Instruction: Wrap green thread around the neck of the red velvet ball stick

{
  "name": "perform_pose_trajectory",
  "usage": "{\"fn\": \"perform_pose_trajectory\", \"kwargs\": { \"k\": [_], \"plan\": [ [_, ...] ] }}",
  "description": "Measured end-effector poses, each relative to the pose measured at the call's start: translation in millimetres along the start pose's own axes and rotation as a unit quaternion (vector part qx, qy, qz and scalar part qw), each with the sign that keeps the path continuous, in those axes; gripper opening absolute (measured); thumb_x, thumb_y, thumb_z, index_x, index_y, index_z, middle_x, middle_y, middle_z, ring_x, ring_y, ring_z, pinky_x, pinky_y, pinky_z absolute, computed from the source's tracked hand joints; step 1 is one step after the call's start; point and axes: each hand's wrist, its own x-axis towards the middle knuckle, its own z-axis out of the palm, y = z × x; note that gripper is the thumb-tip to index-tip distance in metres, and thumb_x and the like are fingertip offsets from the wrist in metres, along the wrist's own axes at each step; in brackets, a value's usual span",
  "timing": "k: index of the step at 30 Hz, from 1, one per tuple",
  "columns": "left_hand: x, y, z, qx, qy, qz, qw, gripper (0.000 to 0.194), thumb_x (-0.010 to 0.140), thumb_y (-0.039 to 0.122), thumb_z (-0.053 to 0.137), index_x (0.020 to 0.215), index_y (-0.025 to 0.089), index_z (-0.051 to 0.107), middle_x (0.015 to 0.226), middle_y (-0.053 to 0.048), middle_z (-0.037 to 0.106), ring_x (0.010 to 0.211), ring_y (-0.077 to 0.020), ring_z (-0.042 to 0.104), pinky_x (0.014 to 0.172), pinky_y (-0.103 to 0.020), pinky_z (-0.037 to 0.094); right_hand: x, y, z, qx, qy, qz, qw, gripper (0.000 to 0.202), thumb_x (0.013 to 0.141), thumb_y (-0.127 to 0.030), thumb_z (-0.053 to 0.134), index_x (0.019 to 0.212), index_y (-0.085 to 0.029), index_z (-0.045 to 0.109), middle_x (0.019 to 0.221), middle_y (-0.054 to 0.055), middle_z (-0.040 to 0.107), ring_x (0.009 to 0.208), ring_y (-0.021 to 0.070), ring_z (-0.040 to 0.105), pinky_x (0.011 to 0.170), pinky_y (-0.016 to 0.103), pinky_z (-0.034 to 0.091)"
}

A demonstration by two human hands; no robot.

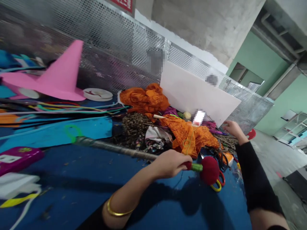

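My left hand (169, 163), with a gold bangle on its wrist, is closed round a long dark stick (120, 149) near its right end. A green loop is at the stick's far left end. A round red ball (209, 170) is at the right end, past a green wrapped piece. My right hand (232, 128) is raised at the right, by the lower corner of a white board (196, 95), its fingers bent together; what they hold, if anything, is too small to tell. Scissors with red and yellow handles (216, 186) lie partly behind the ball.
Orange cloth (185, 132), dried twigs (135, 127) and patterned fabric lie along the back of the blue table (83, 201). A pink pointed hat (63, 76), a blue sheet (96, 127) and a purple box (21, 158) are at the left. A perforated metal fence (141, 44) stands behind.
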Motion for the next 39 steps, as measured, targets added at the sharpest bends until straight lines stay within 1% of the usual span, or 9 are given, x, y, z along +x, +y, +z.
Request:
{"fn": "perform_pose_trajectory", "kwargs": {
  "k": [5, 9, 13, 18, 23, 26, 29, 35, 39],
  "plan": [
    [2.3, 2.6, -32.4, -0.047, 0.063, -0.062, 0.995, 0.025, 0.090, 0.030, 0.051, 0.110, 0.027, 0.064, 0.097, 0.000, 0.075, 0.086, -0.0187, 0.069, 0.072, -0.023, 0.045, -96.0, 40.2, 38.7, 0.071, 0.133, 0.033, 0.988, 0.027, 0.085, -0.037, 0.047, 0.088, -0.021, 0.067, 0.080, 0.011, 0.073, 0.078, 0.0280, 0.067, 0.081, 0.040, 0.051],
    [19.2, 17.7, -46.5, -0.159, 0.100, -0.072, 0.980, 0.027, 0.089, 0.031, 0.051, 0.113, 0.024, 0.062, 0.099, 0.000, 0.073, 0.086, -0.0173, 0.067, 0.076, -0.024, 0.047, -143.9, 16.7, 98.8, 0.179, 0.132, 0.009, 0.975, 0.032, 0.082, -0.046, 0.053, 0.101, -0.025, 0.068, 0.104, 0.009, 0.074, 0.104, 0.0302, 0.064, 0.091, 0.042, 0.050],
    [27.8, 29.3, -45.2, -0.254, 0.098, -0.066, 0.960, 0.026, 0.086, 0.029, 0.054, 0.108, 0.020, 0.064, 0.104, -0.001, 0.072, 0.095, -0.0184, 0.066, 0.085, -0.026, 0.048, -166.4, -25.7, 132.6, 0.466, -0.030, -0.063, 0.882, 0.034, 0.078, -0.048, 0.066, 0.104, -0.026, 0.069, 0.101, 0.008, 0.073, 0.107, 0.0291, 0.063, 0.098, 0.044, 0.046],
    [18.9, 25.9, -34.2, -0.320, 0.068, -0.079, 0.942, 0.028, 0.084, 0.028, 0.055, 0.108, 0.018, 0.065, 0.104, -0.004, 0.072, 0.095, -0.0196, 0.065, 0.087, -0.029, 0.050, -192.5, -38.2, 133.3, 0.420, -0.066, -0.108, 0.899, 0.020, 0.090, -0.041, 0.058, 0.084, -0.027, 0.070, 0.073, 0.002, 0.067, 0.074, 0.0206, 0.064, 0.078, 0.034, 0.051],
    [12.0, 19.0, -29.2, -0.320, 0.084, -0.134, 0.934, 0.031, 0.084, 0.029, 0.055, 0.111, 0.018, 0.064, 0.111, -0.006, 0.070, 0.103, -0.0222, 0.063, 0.094, -0.032, 0.048, -211.6, -30.4, 119.9, 0.281, 0.053, -0.209, 0.935, 0.024, 0.094, -0.026, 0.049, 0.082, -0.025, 0.069, 0.077, 0.005, 0.063, 0.072, 0.0201, 0.061, 0.066, 0.034, 0.051],
    [14.6, 18.3, -25.9, -0.337, 0.089, -0.151, 0.925, 0.031, 0.084, 0.031, 0.055, 0.110, 0.017, 0.064, 0.108, -0.006, 0.070, 0.099, -0.0223, 0.063, 0.090, -0.032, 0.049, -218.2, -30.6, 112.9, 0.262, 0.137, -0.288, 0.911, 0.021, 0.093, -0.021, 0.049, 0.089, -0.022, 0.070, 0.100, 0.010, 0.064, 0.098, 0.0253, 0.063, 0.080, 0.040, 0.053],
    [20.2, 19.9, -18.4, -0.360, 0.066, -0.137, 0.920, 0.030, 0.084, 0.031, 0.055, 0.108, 0.017, 0.064, 0.103, -0.006, 0.070, 0.093, -0.0205, 0.063, 0.085, -0.030, 0.050, -221.1, -35.7, 108.3, 0.367, 0.077, -0.303, 0.876, 0.026, 0.096, -0.025, 0.045, 0.088, -0.022, 0.069, 0.104, 0.011, 0.067, 0.113, 0.0286, 0.059, 0.094, 0.047, 0.049],
    [28.3, 25.1, -4.7, -0.415, 0.013, -0.146, 0.898, 0.029, 0.083, 0.033, 0.056, 0.104, 0.014, 0.065, 0.090, -0.004, 0.068, 0.077, -0.0155, 0.059, 0.070, -0.025, 0.048, -216.3, -47.3, 112.0, 0.667, 0.007, -0.149, 0.730, 0.039, 0.096, -0.036, 0.044, 0.065, -0.021, 0.061, 0.057, 0.002, 0.052, 0.064, 0.0192, 0.056, 0.070, 0.039, 0.049],
    [27.8, 26.4, -8.0, -0.444, -0.012, -0.174, 0.879, 0.030, 0.082, 0.035, 0.056, 0.101, 0.013, 0.065, 0.077, -0.001, 0.063, 0.064, -0.0116, 0.053, 0.059, -0.022, 0.043, -216.4, -40.8, 122.8, 0.639, -0.004, -0.089, 0.764, 0.041, 0.094, -0.033, 0.051, 0.055, -0.019, 0.055, 0.051, -0.001, 0.044, 0.052, 0.0134, 0.043, 0.053, 0.029, 0.035]
  ]
}}
